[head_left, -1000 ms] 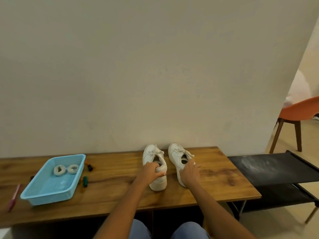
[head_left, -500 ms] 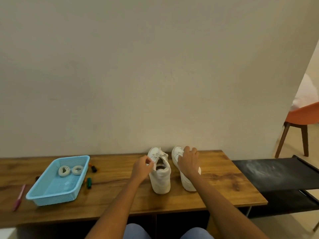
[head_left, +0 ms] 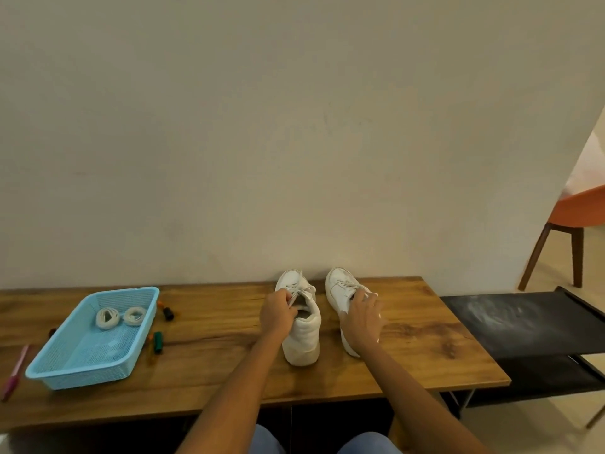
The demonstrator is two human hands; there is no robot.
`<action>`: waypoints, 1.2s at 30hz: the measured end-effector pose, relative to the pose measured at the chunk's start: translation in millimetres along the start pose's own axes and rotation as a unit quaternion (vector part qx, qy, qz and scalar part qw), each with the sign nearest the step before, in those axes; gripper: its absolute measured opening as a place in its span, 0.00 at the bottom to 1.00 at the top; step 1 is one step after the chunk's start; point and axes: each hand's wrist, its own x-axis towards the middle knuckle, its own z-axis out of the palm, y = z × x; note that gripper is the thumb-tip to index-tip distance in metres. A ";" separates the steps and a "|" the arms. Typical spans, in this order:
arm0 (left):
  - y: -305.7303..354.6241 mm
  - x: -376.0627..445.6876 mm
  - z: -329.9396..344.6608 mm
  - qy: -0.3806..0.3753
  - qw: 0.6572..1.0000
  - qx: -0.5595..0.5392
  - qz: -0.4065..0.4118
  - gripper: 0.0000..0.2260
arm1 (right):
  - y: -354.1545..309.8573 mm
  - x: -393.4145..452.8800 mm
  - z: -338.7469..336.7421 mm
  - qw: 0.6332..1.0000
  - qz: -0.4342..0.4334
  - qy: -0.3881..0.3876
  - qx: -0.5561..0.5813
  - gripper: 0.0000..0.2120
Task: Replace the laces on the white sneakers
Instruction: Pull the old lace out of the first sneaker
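Two white sneakers stand side by side on the wooden table (head_left: 212, 371), toes to the wall. My left hand (head_left: 278, 314) pinches a lace at the top of the left sneaker (head_left: 302, 332). Over the heel half of the right sneaker (head_left: 340, 290) lies my right hand (head_left: 361, 319), its fingers curled at the laces there. Two coiled white laces (head_left: 120, 316) lie in the blue mesh basket (head_left: 95, 371) at the table's left.
Small marker-like items (head_left: 158, 341) lie beside the basket, and a pink pen (head_left: 14, 371) near the left edge. A black rack (head_left: 523, 322) adjoins the table on the right. An orange chair (head_left: 576, 217) stands at far right. The wall is close behind the sneakers.
My left hand went from gripping the left sneaker's heel to pinching its lace. My right hand shifted forward and back along the right sneaker. The camera tilted slightly.
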 end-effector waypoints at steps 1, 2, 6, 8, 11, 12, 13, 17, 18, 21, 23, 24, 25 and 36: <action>-1.2 -0.5 -1.5 0.000 1.000 -0.001 0.002 0.09 | -1.9 0.6 -0.3 1.000 0.007 -0.008 -0.001 0.29; -2.8 -0.7 -3.1 -0.001 1.000 -0.001 0.002 0.10 | -3.6 1.1 -0.7 1.000 0.014 -0.015 0.002 0.28; -9.1 -2.9 -5.8 0.007 1.000 0.021 0.001 0.09 | -11.7 5.9 -7.5 1.000 -0.006 0.006 -0.028 0.26; -7.7 -2.6 -4.7 0.010 0.999 0.035 0.003 0.08 | -18.5 12.1 -14.1 0.995 -0.077 0.053 -0.036 0.22; -3.1 2.4 -5.3 -0.016 0.998 0.062 0.000 0.10 | -32.3 27.3 -18.8 0.979 -0.195 0.004 0.056 0.16; -1.1 5.3 -6.1 -0.028 0.998 0.062 -0.007 0.10 | -37.1 33.0 -19.0 0.970 -0.218 -0.047 0.093 0.14; 0.3 9.1 -6.8 -0.040 0.998 0.053 -0.018 0.11 | -41.7 38.9 -18.6 0.960 -0.233 -0.098 0.117 0.13; 3.5 17.3 -9.9 -0.046 0.998 0.012 -0.040 0.12 | -53.8 55.3 -11.8 0.943 -0.261 -0.166 0.121 0.13; 2.5 16.5 -9.1 -0.037 0.998 0.011 -0.041 0.11 | -55.7 58.1 -9.5 0.940 -0.269 -0.171 0.119 0.13; -6.4 14.1 -1.6 0.012 0.999 0.021 -0.028 0.07 | -58.1 67.4 -3.5 0.932 -0.284 -0.181 0.134 0.09; -9.4 15.7 2.9 0.032 0.999 0.024 -0.023 0.08 | -57.0 73.8 -3.3 0.929 -0.294 -0.172 0.143 0.08; -9.0 16.3 3.6 0.036 0.999 0.025 -0.020 0.08 | -55.5 77.0 -4.0 0.930 -0.295 -0.165 0.143 0.08; -8.3 16.8 3.7 0.038 0.999 0.026 -0.017 0.08 | -54.3 80.5 -5.2 0.933 -0.296 -0.152 0.139 0.08; -9.9 16.0 7.4 0.046 0.998 0.033 -0.002 0.07 | -54.6 122.5 -41.7 0.896 0.048 0.054 0.438 0.11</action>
